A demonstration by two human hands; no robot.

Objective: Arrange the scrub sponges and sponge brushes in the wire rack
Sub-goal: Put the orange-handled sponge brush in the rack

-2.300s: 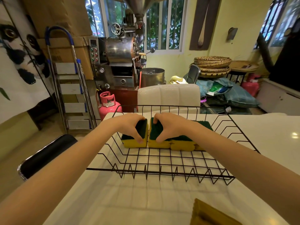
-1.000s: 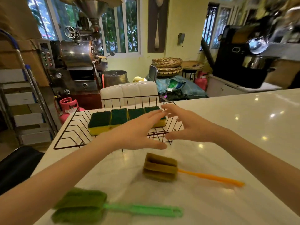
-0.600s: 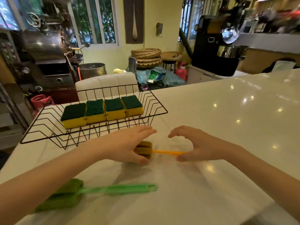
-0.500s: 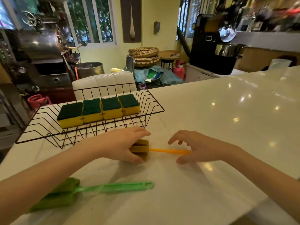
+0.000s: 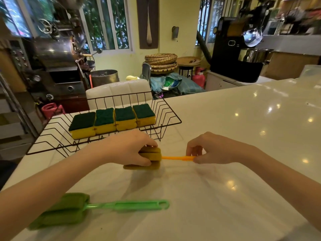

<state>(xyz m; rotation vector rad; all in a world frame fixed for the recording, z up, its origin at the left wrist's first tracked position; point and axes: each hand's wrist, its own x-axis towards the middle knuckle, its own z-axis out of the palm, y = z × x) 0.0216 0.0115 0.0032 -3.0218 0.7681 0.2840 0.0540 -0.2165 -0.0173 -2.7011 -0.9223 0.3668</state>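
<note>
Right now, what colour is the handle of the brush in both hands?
Orange: the handle is bright orange plastic, seen in the head view, the only one.

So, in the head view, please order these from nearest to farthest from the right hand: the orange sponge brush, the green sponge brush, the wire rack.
1. orange sponge brush: its handle is pinched by the right hand.
2. wire rack: up and left, on the counter.
3. green sponge brush: lower left, nearer the camera.

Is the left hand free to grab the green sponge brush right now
Probably not yet. The left hand is closed on the orange brush's sponge head. The green sponge brush lies uncovered on the counter below that forearm.
</note>
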